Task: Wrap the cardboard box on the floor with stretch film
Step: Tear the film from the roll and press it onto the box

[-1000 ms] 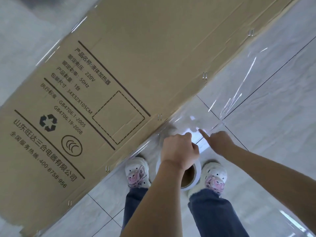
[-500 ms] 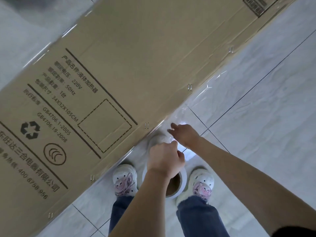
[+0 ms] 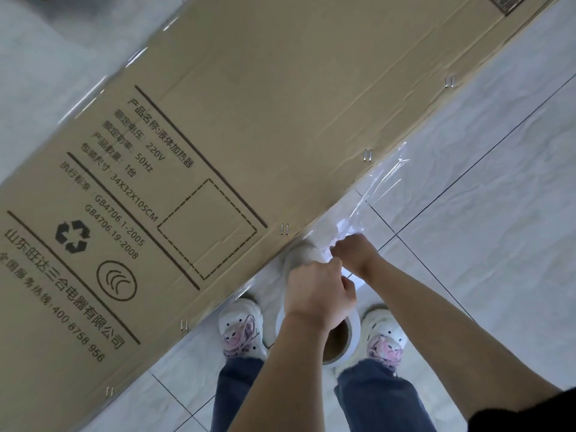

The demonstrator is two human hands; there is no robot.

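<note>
A long brown cardboard box [image 3: 280,104] with black printed text lies on the tiled floor, running diagonally across the view. Clear film shines along its edges. My left hand [image 3: 318,294] is closed around the stretch film roll [image 3: 343,335], held upright in front of me; its brown cardboard core shows at the lower end. My right hand [image 3: 353,252] sits just beyond the roll's top and pinches the loose clear film [image 3: 378,179], which stretches up and right toward the box's near edge.
My two feet in white and pink shoes [image 3: 241,327] stand on the pale tiled floor [image 3: 483,213] right beside the box's near edge. Dark grout lines cross the floor to the right.
My right hand drew in from a pointing pose on the floor side to the roll's top and took hold of the film. The film now bunches toward the box edge.
</note>
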